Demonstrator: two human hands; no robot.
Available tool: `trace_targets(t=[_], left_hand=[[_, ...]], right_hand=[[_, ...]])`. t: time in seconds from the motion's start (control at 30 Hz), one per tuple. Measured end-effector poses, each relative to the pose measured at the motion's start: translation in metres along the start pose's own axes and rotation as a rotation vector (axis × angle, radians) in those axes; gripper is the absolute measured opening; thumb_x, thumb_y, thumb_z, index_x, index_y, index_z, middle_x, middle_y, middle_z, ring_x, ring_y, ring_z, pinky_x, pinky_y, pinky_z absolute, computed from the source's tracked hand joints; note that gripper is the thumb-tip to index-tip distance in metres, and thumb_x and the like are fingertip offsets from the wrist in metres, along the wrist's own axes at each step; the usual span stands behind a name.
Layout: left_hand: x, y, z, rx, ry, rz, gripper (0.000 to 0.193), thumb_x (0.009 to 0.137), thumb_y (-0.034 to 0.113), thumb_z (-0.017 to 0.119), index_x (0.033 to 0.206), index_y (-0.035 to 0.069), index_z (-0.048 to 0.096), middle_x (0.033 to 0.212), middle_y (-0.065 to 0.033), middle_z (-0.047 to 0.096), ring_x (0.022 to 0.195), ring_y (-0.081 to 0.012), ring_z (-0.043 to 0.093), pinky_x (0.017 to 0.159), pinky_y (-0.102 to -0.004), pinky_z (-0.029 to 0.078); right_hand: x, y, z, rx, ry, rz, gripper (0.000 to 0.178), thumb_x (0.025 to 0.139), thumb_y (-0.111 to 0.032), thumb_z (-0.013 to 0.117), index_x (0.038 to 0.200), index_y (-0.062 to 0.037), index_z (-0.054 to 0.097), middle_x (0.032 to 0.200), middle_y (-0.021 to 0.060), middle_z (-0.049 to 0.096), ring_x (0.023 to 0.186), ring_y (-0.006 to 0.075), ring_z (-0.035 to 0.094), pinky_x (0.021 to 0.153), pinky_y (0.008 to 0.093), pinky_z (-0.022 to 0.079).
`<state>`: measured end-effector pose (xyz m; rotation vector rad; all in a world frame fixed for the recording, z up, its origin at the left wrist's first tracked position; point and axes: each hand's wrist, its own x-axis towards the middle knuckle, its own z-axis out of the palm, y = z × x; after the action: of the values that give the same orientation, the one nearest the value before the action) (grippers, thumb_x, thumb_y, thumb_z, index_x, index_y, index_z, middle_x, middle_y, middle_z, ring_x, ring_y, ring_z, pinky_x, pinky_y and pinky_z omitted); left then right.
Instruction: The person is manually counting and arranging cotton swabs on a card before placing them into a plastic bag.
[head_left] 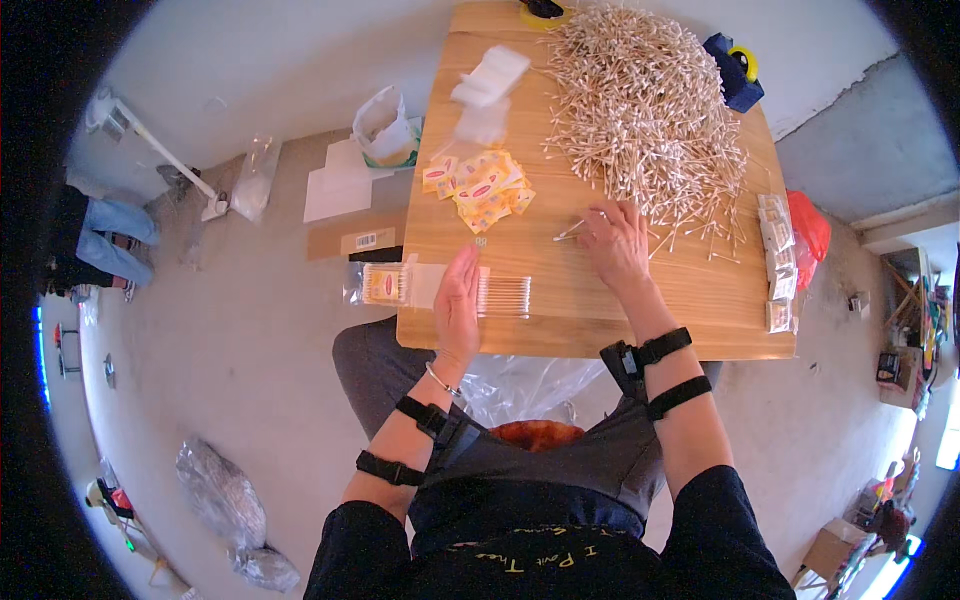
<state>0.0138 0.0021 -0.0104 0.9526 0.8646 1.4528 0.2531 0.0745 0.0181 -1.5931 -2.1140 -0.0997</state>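
My left hand (459, 300) lies near the table's front edge, fingers stretched out straight, its edge along a neat row of cotton swabs (506, 297). Under and beside that hand is a white sheet (424, 287). Farther left, a clear packet (384, 284) of swabs with a yellow-orange card reaches the table's left edge. My right hand (616, 245) hovers at the near side of a big loose heap of cotton swabs (645, 105). Its fingers are pinched around a few swabs (569, 235), whose tips stick out to the left; how many is hidden.
Yellow-orange cards (485, 190) lie in a pile at the left, with clear bags (490, 80) behind them. Small filled packs (779, 262) line the right edge. A blue tape dispenser (735, 75) stands at the back right. A white bag (386, 130) is beside the table.
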Motion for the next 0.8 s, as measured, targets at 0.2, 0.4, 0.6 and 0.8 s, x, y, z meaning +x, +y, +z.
trace_targets(t=[0.2, 0.4, 0.6, 0.8], left_hand=[[-0.001, -0.003, 0.002, -0.004, 0.023, 0.002, 0.065, 0.101, 0.045, 0.035, 0.143, -0.005, 0.028, 0.148, -0.0204, 0.031, 0.141, -0.0288, 0.026, 0.117, -0.0381, 0.019], [0.001, -0.002, 0.004, -0.045, 0.042, -0.009, 0.066, 0.101, 0.046, 0.036, 0.143, -0.005, 0.028, 0.149, -0.019, 0.03, 0.141, -0.0279, 0.026, 0.116, -0.0373, 0.019], [0.0, -0.003, 0.001, -0.032, 0.06, -0.021, 0.065, 0.1, 0.045, 0.038, 0.144, -0.001, 0.027, 0.15, -0.0146, 0.03, 0.14, -0.0257, 0.027, 0.116, -0.0378, 0.02], [0.0, 0.003, 0.006, -0.009, 0.056, -0.025, 0.066, 0.101, 0.047, 0.035, 0.143, -0.005, 0.03, 0.147, -0.017, 0.032, 0.139, -0.0262, 0.028, 0.115, -0.0367, 0.02]], right_hand=[[0.003, -0.004, 0.013, 0.105, -0.088, 0.001, 0.008, 0.075, -0.017, 0.07, 0.081, -0.0116, 0.068, 0.094, 0.0019, 0.063, 0.093, 0.0278, 0.051, 0.087, 0.0408, 0.042], [-0.009, -0.056, 0.036, 0.271, -0.081, -0.016, 0.005, 0.076, -0.015, 0.068, 0.081, -0.0117, 0.068, 0.09, 0.0034, 0.063, 0.088, 0.0288, 0.052, 0.083, 0.0405, 0.042], [-0.027, -0.088, 0.029, 0.436, -0.098, 0.112, 0.015, 0.084, -0.013, 0.062, 0.098, -0.0102, 0.067, 0.1, 0.0075, 0.062, 0.096, 0.0311, 0.054, 0.082, 0.0413, 0.044], [-0.044, -0.1, 0.037, 0.804, 0.105, 0.438, 0.025, 0.088, -0.005, 0.053, 0.112, -0.0057, 0.059, 0.107, 0.0104, 0.062, 0.103, 0.03, 0.055, 0.089, 0.0414, 0.043]])
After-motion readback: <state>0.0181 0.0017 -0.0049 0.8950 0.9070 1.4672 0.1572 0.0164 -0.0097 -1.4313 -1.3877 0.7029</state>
